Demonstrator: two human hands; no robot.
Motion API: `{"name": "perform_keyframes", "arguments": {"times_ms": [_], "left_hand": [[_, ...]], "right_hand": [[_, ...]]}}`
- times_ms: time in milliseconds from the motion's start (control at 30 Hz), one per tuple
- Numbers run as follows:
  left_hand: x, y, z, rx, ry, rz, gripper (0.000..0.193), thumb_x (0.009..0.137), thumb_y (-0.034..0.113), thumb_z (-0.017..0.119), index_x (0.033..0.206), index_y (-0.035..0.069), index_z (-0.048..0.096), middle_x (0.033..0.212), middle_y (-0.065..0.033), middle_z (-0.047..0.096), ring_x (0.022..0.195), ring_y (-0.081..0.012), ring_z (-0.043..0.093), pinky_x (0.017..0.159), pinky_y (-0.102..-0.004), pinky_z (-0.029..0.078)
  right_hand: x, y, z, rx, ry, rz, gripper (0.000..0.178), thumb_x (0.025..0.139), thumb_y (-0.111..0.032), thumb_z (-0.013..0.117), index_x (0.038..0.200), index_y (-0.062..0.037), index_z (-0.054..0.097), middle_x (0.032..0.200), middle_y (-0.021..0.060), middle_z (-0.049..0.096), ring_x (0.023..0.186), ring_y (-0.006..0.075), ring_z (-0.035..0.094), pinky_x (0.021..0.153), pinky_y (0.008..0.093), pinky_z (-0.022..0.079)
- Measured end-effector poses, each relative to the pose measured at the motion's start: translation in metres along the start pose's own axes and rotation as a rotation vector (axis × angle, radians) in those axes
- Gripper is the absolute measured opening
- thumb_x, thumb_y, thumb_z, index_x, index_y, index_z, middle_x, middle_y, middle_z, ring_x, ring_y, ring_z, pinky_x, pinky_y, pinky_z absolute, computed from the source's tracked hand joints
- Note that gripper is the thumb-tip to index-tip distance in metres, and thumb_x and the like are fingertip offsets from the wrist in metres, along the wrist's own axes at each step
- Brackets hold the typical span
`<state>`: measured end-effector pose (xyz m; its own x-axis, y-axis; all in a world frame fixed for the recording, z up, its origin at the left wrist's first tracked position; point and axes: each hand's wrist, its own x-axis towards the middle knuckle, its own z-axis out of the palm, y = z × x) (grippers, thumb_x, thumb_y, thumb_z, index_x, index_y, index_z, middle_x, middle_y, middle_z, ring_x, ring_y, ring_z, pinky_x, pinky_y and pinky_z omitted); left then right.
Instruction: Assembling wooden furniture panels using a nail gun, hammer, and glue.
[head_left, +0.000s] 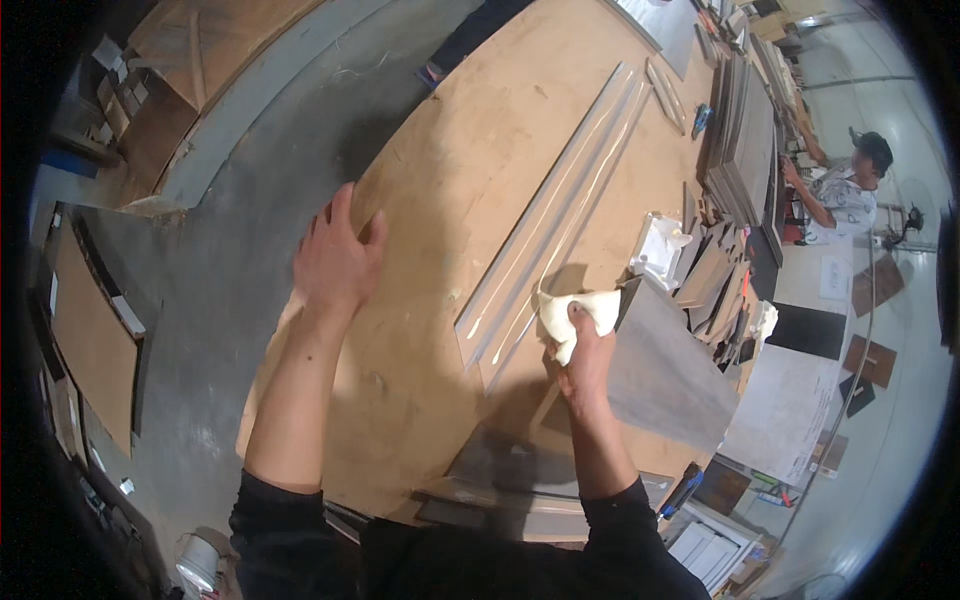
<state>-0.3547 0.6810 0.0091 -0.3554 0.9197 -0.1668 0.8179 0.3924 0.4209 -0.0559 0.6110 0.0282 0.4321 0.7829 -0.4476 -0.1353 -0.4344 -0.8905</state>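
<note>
My right hand (585,365) is closed around a cream-white glue container (592,308), whose exact shape my fingers partly hide. It is held over the near right side of two long, narrow grey strips (545,230) lying side by side on the tan table (430,260). Thin lines of cream glue (517,262) run lengthwise along the strips, and one line reaches up to the container. With fingers apart and nothing in it, my left hand (340,255) is at the table's left edge, away from the strips; whether it touches the tabletop I cannot tell.
A grey panel (665,365) lies right of my right hand. Beyond it are a white tray (660,248), loose offcuts (715,275) and stacked grey boards (740,140). More boards (515,465) lie near my body. Another person (845,190) is at the far right.
</note>
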Motion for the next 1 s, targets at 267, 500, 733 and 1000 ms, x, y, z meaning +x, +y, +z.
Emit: {"name": "perform_keyframes", "arguments": {"times_ms": [267, 500, 733, 1000], "left_hand": [[0.002, 0.000, 0.001, -0.021, -0.014, 0.017, 0.060, 0.098, 0.049, 0.054, 0.146, 0.013, 0.046, 0.137, -0.0177, 0.058, 0.123, -0.0378, 0.057, 0.101, -0.0482, 0.047], [0.003, 0.000, 0.001, -0.012, -0.021, 0.014, 0.062, 0.098, 0.050, 0.053, 0.146, 0.013, 0.046, 0.138, -0.0178, 0.058, 0.123, -0.0380, 0.057, 0.101, -0.0487, 0.047], [0.005, 0.000, 0.003, 0.003, 0.013, 0.043, 0.063, 0.098, 0.050, 0.052, 0.147, 0.013, 0.045, 0.138, -0.0185, 0.057, 0.124, -0.0393, 0.057, 0.102, -0.0494, 0.046], [0.006, 0.004, 0.003, -0.002, -0.018, 0.017, 0.061, 0.096, 0.049, 0.055, 0.146, 0.016, 0.045, 0.137, -0.0129, 0.058, 0.124, -0.0356, 0.056, 0.101, -0.0504, 0.046]], "right_hand": [[-0.056, 0.041, -0.017, -0.085, -0.043, -0.005, 0.031, 0.089, -0.005, 0.064, 0.119, 0.0016, 0.055, 0.093, 0.0097, 0.065, 0.077, 0.0198, 0.067, 0.060, 0.0322, 0.055], [-0.058, 0.027, -0.032, -0.268, -0.076, -0.040, 0.027, 0.089, -0.011, 0.072, 0.112, 0.0014, 0.064, 0.098, 0.0082, 0.070, 0.088, 0.0180, 0.067, 0.079, 0.0327, 0.053], [0.027, -0.062, -0.041, 0.765, -0.508, 0.109, 0.045, 0.099, -0.039, 0.050, 0.140, -0.0217, 0.050, 0.113, 0.0036, 0.068, 0.075, 0.0201, 0.069, 0.056, 0.0412, 0.058], [0.089, -0.096, -0.015, 0.669, -0.520, 0.061, 0.046, 0.099, -0.024, 0.051, 0.145, -0.0230, 0.046, 0.120, 0.0063, 0.065, 0.071, 0.0207, 0.065, 0.041, 0.0240, 0.045]]}}
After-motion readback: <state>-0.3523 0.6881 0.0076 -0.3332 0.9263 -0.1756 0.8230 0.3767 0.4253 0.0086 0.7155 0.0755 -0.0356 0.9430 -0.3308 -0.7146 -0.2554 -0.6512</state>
